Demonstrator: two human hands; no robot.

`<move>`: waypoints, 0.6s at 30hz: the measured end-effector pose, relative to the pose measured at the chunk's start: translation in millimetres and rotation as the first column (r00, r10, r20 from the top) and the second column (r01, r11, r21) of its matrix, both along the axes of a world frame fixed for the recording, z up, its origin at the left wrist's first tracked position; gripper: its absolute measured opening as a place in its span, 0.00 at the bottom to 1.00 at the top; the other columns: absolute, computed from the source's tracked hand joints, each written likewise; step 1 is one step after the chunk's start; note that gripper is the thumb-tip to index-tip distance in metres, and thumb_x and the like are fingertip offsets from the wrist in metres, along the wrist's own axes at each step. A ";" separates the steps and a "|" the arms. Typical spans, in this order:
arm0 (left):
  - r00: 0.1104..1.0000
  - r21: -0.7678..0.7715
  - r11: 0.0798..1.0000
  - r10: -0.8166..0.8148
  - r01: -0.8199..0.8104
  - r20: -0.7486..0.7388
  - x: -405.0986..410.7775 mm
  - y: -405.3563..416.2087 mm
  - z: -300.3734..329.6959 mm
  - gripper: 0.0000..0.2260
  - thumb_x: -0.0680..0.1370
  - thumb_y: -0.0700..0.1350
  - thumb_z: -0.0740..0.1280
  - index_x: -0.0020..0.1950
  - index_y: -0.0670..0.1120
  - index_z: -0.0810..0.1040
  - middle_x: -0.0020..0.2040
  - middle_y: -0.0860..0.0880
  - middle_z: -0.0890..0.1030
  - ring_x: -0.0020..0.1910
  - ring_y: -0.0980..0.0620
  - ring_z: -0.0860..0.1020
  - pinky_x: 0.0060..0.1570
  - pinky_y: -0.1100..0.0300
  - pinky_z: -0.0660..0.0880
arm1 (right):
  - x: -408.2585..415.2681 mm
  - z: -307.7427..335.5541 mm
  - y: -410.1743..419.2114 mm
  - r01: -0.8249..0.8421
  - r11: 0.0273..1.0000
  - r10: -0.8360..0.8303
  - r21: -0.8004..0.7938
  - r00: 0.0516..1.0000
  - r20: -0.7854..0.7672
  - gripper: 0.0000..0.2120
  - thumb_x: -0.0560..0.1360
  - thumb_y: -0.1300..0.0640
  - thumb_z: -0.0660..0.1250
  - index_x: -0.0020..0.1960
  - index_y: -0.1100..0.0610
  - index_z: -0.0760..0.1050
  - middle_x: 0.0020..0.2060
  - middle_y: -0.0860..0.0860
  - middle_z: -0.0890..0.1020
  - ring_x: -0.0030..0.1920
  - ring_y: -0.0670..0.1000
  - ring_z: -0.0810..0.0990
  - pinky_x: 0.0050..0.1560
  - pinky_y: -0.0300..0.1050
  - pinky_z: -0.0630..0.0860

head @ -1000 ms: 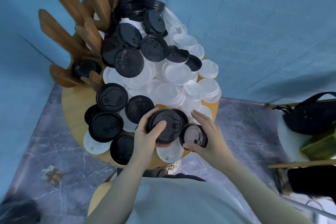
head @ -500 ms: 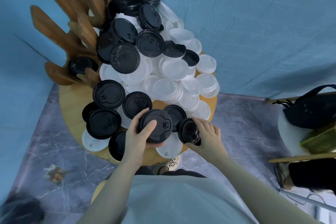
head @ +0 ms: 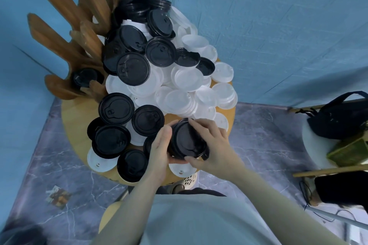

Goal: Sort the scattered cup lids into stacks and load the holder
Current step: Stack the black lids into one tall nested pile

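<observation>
Both hands (head: 214, 145) now clasp one black lid stack (head: 186, 140), right-hand lid added

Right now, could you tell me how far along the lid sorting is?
Early. Done: a few black lids sit in the wooden holder. In hand: left hand and right hand grip a small black stack. Left: white lids and black lids still heaped on the table.

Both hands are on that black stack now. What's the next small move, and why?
Probably square the stack of black plastic lids held between the left hand and right hand, then add the nearest loose black lid. The wooden slotted holder shows only a few black lids in one slot, and many lie scattered on the round wooden table.
</observation>
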State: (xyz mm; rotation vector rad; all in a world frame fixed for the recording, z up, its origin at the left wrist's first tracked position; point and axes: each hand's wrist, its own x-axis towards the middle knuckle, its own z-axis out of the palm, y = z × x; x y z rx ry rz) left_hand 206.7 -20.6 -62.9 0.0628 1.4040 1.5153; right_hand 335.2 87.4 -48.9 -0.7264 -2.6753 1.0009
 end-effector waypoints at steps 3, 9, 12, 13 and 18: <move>0.998 0.015 1.000 0.001 0.000 -0.066 3.9 6.7 -0.4 0.14 0.75 0.50 0.71 0.61 0.55 0.80 0.61 0.51 0.81 0.61 0.49 0.79 0.45 0.49 0.82 | -3.3 -3.3 -0.6 0.011 0.999 -0.013 0.050 1.000 0.021 0.40 0.67 0.41 0.70 0.76 0.47 0.61 0.68 0.45 0.67 0.68 0.48 0.66 0.64 0.43 0.60; 0.996 0.018 1.000 0.014 -0.013 -0.092 0.5 9.0 -3.2 0.15 0.77 0.36 0.70 0.58 0.55 0.82 0.57 0.54 0.82 0.59 0.47 0.80 0.39 0.46 0.82 | 22.5 -16.3 6.6 0.171 0.979 -0.173 -0.109 0.985 -0.004 0.40 0.69 0.33 0.68 0.76 0.43 0.58 0.70 0.36 0.61 0.71 0.36 0.57 0.68 0.30 0.48; 0.997 -0.011 0.999 0.040 -0.041 -0.059 -6.4 7.2 -6.9 0.15 0.77 0.38 0.71 0.57 0.56 0.82 0.55 0.55 0.82 0.59 0.46 0.80 0.40 0.42 0.83 | 59.5 -37.2 11.7 0.346 0.935 -0.338 -0.079 0.936 0.094 0.43 0.67 0.32 0.69 0.76 0.44 0.57 0.71 0.42 0.63 0.70 0.39 0.59 0.69 0.37 0.50; 0.998 -0.020 0.999 0.048 -0.049 -0.051 -7.9 6.7 -8.1 0.15 0.77 0.38 0.71 0.58 0.56 0.81 0.56 0.54 0.82 0.59 0.45 0.80 0.40 0.41 0.83 | 70.3 -45.4 12.4 0.354 0.933 -0.342 -0.057 0.927 0.156 0.45 0.67 0.34 0.71 0.77 0.46 0.56 0.71 0.44 0.63 0.70 0.43 0.61 0.68 0.41 0.51; 0.998 -0.034 0.998 0.043 -0.044 -0.035 -9.1 6.6 -9.7 0.15 0.75 0.42 0.73 0.58 0.57 0.82 0.58 0.52 0.82 0.59 0.43 0.80 0.41 0.42 0.82 | 81.2 -72.2 12.2 0.228 0.973 -0.207 -0.027 0.920 0.334 0.49 0.67 0.42 0.76 0.78 0.50 0.52 0.74 0.49 0.60 0.72 0.52 0.61 0.69 0.49 0.55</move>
